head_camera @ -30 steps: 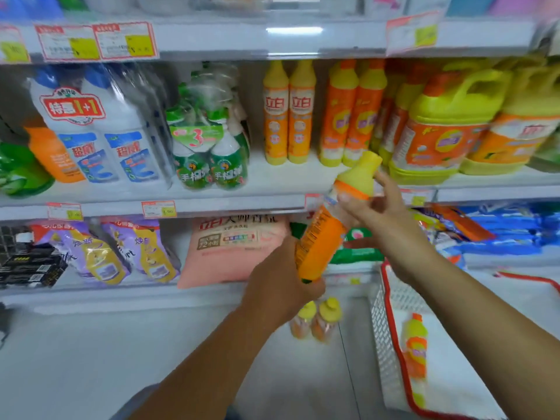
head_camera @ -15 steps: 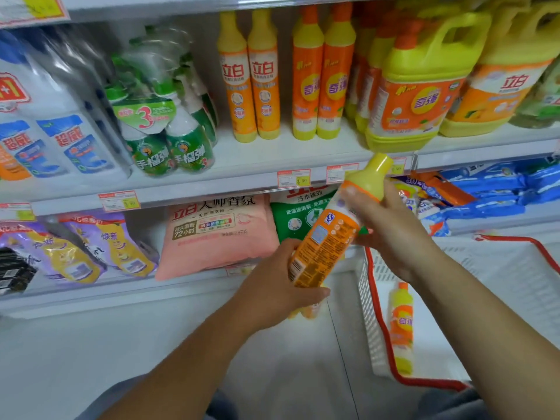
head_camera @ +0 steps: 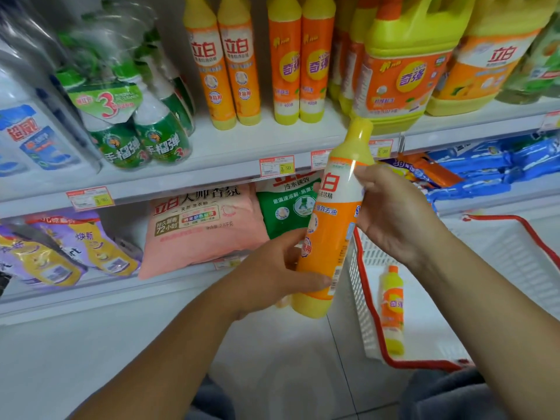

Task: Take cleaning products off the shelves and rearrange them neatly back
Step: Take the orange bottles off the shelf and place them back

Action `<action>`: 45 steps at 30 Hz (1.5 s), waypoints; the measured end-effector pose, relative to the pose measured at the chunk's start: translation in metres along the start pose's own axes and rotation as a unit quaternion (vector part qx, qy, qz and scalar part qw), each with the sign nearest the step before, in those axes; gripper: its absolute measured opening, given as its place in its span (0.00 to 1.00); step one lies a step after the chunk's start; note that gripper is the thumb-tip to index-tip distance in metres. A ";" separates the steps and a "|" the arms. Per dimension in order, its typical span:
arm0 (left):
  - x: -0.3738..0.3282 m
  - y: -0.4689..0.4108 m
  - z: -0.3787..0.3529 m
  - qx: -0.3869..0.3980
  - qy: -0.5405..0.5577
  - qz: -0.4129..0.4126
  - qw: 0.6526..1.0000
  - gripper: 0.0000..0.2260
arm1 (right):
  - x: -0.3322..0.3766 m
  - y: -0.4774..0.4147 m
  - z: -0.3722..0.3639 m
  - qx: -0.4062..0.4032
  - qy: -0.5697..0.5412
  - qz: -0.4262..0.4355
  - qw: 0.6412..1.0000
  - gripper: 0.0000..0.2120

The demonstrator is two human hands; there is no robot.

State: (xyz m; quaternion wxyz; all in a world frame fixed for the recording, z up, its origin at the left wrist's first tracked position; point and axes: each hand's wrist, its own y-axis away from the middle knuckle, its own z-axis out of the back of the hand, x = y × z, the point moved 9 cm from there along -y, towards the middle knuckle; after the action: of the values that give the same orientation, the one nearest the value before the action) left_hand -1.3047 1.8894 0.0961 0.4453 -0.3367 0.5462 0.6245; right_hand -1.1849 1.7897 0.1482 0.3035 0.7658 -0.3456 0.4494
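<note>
I hold an orange dish-soap bottle with a yellow cap [head_camera: 330, 231] in front of the shelves, nearly upright and leaning slightly right. My left hand [head_camera: 272, 271] grips its lower body. My right hand [head_camera: 391, 210] holds its upper part below the cap. On the upper shelf [head_camera: 272, 147] stand two matching orange bottles [head_camera: 224, 68] and two orange-and-yellow bottles [head_camera: 300, 62], with large jugs [head_camera: 403, 65] to their right. One small bottle [head_camera: 392, 307] lies in the white basket [head_camera: 515, 256].
Green spray bottles in a clear pack [head_camera: 136, 122] and blue-labelled bottles [head_camera: 33, 137] fill the upper shelf's left. The lower shelf holds a pink bag [head_camera: 200, 228], a green bag [head_camera: 288, 204], purple pouches [head_camera: 60, 253] and blue packs [head_camera: 491, 165]. White floor lies below.
The bottle has been turned from a strong tilt to nearly upright, its label now facing me. The view has moved closer and lower toward the shelves.
</note>
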 end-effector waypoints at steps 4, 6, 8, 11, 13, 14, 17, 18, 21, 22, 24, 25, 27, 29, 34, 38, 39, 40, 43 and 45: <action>-0.012 0.002 0.001 -0.081 -0.038 -0.030 0.996 0.36 | 0.007 0.005 -0.004 0.016 0.204 0.018 0.979 0.27; -0.011 0.003 -0.003 -0.076 -0.055 -0.027 0.995 0.34 | 0.008 0.006 -0.002 0.003 0.208 0.029 0.978 0.30; -0.012 0.004 -0.005 -0.059 -0.053 -0.017 0.997 0.30 | 0.004 0.005 -0.001 -0.007 0.184 0.022 0.983 0.30; -0.016 0.004 0.002 -0.077 0.014 -0.023 0.997 0.28 | -0.005 0.004 0.002 -0.010 0.156 -0.002 0.988 0.32; -0.018 0.003 0.012 -0.115 0.072 -0.036 0.990 0.31 | -0.008 0.004 0.001 -0.003 0.150 -0.009 0.989 0.31; -0.018 0.003 0.016 -0.133 0.090 -0.040 0.986 0.30 | -0.009 0.005 0.000 0.003 0.149 -0.011 0.989 0.30; -0.019 0.002 0.025 -0.158 0.109 -0.050 0.980 0.24 | -0.012 0.009 -0.005 0.024 0.164 -0.010 0.986 0.27; -0.021 0.003 0.027 -0.155 0.112 -0.059 0.980 0.23 | -0.014 0.011 -0.009 0.030 0.173 -0.010 0.984 0.26; -0.027 0.004 0.029 -0.127 0.108 -0.083 0.982 0.26 | -0.020 0.016 -0.015 0.042 0.202 -0.006 0.979 0.25; -0.028 0.005 0.028 -0.115 0.092 -0.085 0.985 0.27 | -0.024 0.018 -0.017 0.046 0.208 -0.008 0.977 0.25; -0.027 0.005 0.027 -0.106 0.050 -0.080 0.990 0.28 | -0.031 0.020 -0.021 0.052 0.218 -0.014 0.975 0.26; -0.024 0.004 0.029 -0.115 0.033 -0.076 0.990 0.28 | -0.035 0.021 -0.021 0.056 0.224 -0.018 0.973 0.26; -0.014 0.002 0.033 -0.141 0.024 -0.067 0.988 0.29 | -0.039 0.022 -0.020 0.070 0.234 -0.037 0.969 0.26; 0.000 -0.001 0.033 -0.153 0.033 -0.061 0.986 0.29 | -0.041 0.021 -0.012 0.081 0.266 -0.052 0.959 0.24; 0.070 -0.011 0.028 -0.186 -0.004 -0.006 0.983 0.28 | -0.077 0.007 0.081 -0.072 0.507 -0.041 0.858 0.14; 0.147 -0.016 0.022 -0.228 -0.052 0.062 0.970 0.26 | -0.157 0.022 0.131 -0.070 0.593 -0.111 0.794 0.26; 0.162 -0.017 0.020 -0.233 -0.054 0.073 0.968 0.26 | -0.171 0.027 0.135 -0.065 0.594 -0.107 0.795 0.28; 0.175 -0.018 0.018 -0.239 -0.056 0.080 0.966 0.25 | -0.181 0.030 0.138 -0.064 0.594 -0.089 0.797 0.29; 0.202 -0.025 0.012 -0.258 -0.070 0.091 0.959 0.23 | -0.196 0.035 0.150 -0.094 0.577 -0.034 0.811 0.29; 0.211 -0.032 0.004 -0.261 -0.078 0.091 0.958 0.22 | -0.203 0.038 0.157 -0.109 0.576 -0.021 0.810 0.28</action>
State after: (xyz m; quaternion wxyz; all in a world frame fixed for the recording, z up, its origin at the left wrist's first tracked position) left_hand -1.3539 1.9336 -0.1068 0.3241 -0.3405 0.3565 0.8074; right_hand -1.2124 1.6983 -0.0932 0.5376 0.3355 -0.1374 0.7613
